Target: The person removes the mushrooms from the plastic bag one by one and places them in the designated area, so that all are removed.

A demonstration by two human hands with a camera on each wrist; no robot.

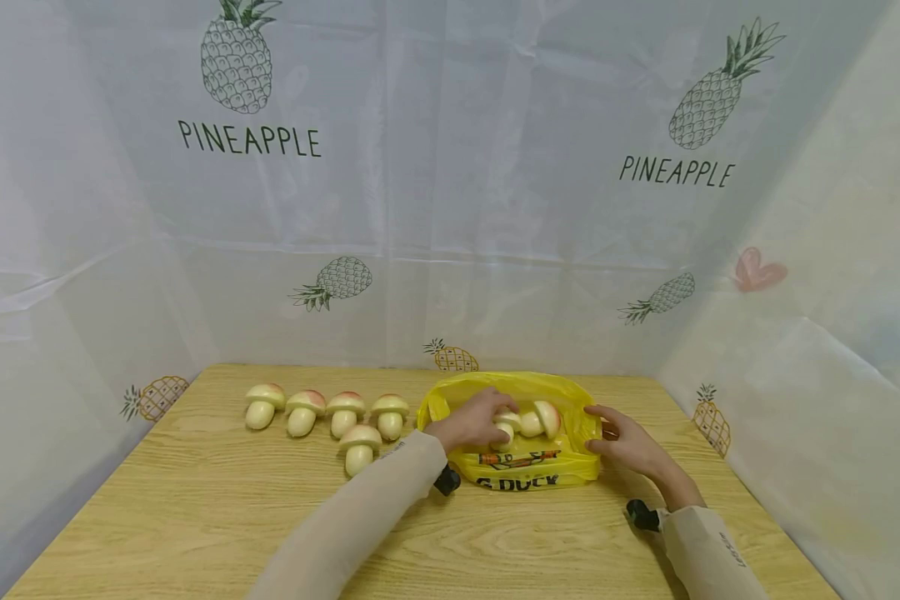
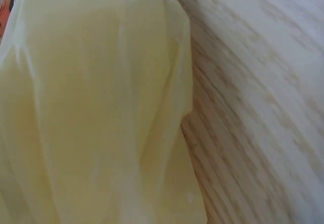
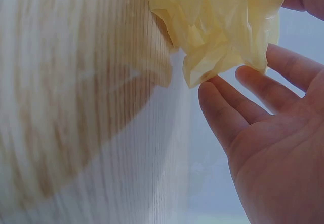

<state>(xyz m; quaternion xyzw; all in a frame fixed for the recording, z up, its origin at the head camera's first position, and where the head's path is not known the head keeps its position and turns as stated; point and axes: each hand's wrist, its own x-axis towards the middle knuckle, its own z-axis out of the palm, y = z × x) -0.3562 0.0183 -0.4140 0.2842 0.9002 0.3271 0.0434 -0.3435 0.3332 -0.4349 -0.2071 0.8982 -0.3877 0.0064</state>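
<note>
A yellow plastic bag (image 1: 525,383) lies with its mouth spread wide on the wooden table. Inside it my left hand (image 1: 476,419) grips a toy mushroom (image 1: 506,433) with curled fingers, which partly hide it. Another toy mushroom (image 1: 545,419) lies just right of that one, in the bag. At the bag's right side my right hand (image 1: 626,440) touches the rim, thumb and fingers spread apart. The right wrist view shows its fingers (image 3: 220,110) fairly straight against the crumpled yellow plastic. Only the bag (image 2: 96,102) and table appear in the left wrist view; the left hand is hidden there.
Left of the bag, several toy mushrooms (image 1: 345,412) stand in a row on the table (image 1: 195,508), with one mushroom (image 1: 359,454) in front of them. A white curtain (image 1: 495,208) printed with pineapples hangs behind the table and along both sides.
</note>
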